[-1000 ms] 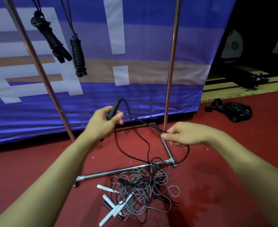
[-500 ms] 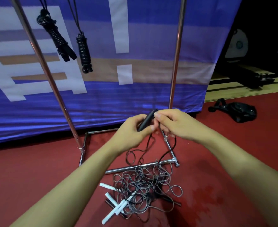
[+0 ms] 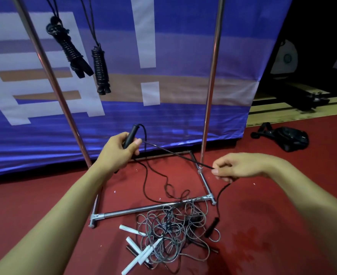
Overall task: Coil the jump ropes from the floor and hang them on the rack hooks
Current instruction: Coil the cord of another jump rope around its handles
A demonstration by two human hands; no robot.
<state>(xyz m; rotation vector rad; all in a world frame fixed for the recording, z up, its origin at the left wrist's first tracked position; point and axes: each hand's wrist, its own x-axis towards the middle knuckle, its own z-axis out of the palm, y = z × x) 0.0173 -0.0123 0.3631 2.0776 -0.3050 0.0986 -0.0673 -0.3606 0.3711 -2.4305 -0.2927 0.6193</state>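
**Two ropes hung, one in hand, a tangle still waiting**

Two coiled black ropes are already hanging from the rack: one bundle [image 3: 69, 50] at about ten o'clock in my view, the second bundle [image 3: 101, 70] just beside it toward eleven. I am counting those as finished, though the hooks themselves are sitting above the top edge and I cannot see them.

I am now working the third, a black jump rope [image 3: 175, 154]. My left hand [image 3: 117, 151] is gripping its handle [image 3: 130, 133] near the centre of the view, fingers curled round it and the thumb pressing on the side. My right hand [image 3: 237, 165], out toward three o'clock, is pinching the cord between thumb and fingertips, so a taut stretch is running between the two hands. Below the right hand the cord is dropping down to the rope's other handle [image 3: 211, 228], which is lying on the red floor [image 3: 282, 235] at about five o'clock. No loops are showing on the left hand yet, so I am judging this coil as barely begun.

Down at six o'clock a pile of grey ropes [image 3: 175, 231] with white handles [image 3: 137, 259] is lying knotted together against the rack's base bar [image 3: 143, 209]. How many ropes are in it I cannot tell. I am judging the job as well short of done.
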